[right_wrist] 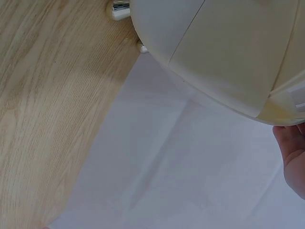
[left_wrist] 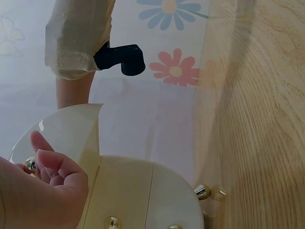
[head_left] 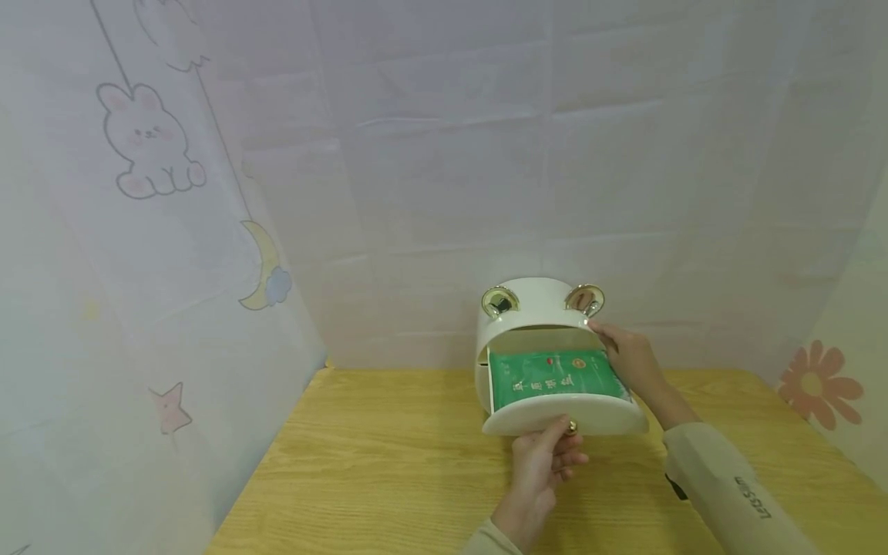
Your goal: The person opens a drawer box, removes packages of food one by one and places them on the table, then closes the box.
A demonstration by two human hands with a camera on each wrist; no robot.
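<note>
A rounded white drawer box point(head_left: 534, 297) stands on the table, two gold round fittings on its top. Its lower drawer is pulled forward, and a green packet point(head_left: 555, 374) with white lettering lies inside. At the curved drawer front point(head_left: 610, 416), my left hand point(head_left: 537, 462) pinches a small gold knob point(head_left: 572, 426) with the thumb uppermost. The same knob point(left_wrist: 30, 163) shows partly behind the fingers in the left wrist view. My right hand point(head_left: 634, 362) touches the box's right side near the upper rim, fingers extended. In the right wrist view only part of that hand point(right_wrist: 293, 160) appears, below the rim.
The wooden table point(head_left: 368, 455) extends left and right of the box. Close behind stands a pale cloth backdrop point(head_left: 430, 193) with cartoon prints along its sides. Gold feet point(left_wrist: 202, 192) support the box. A dark device point(left_wrist: 128, 58) is strapped at the right sleeve.
</note>
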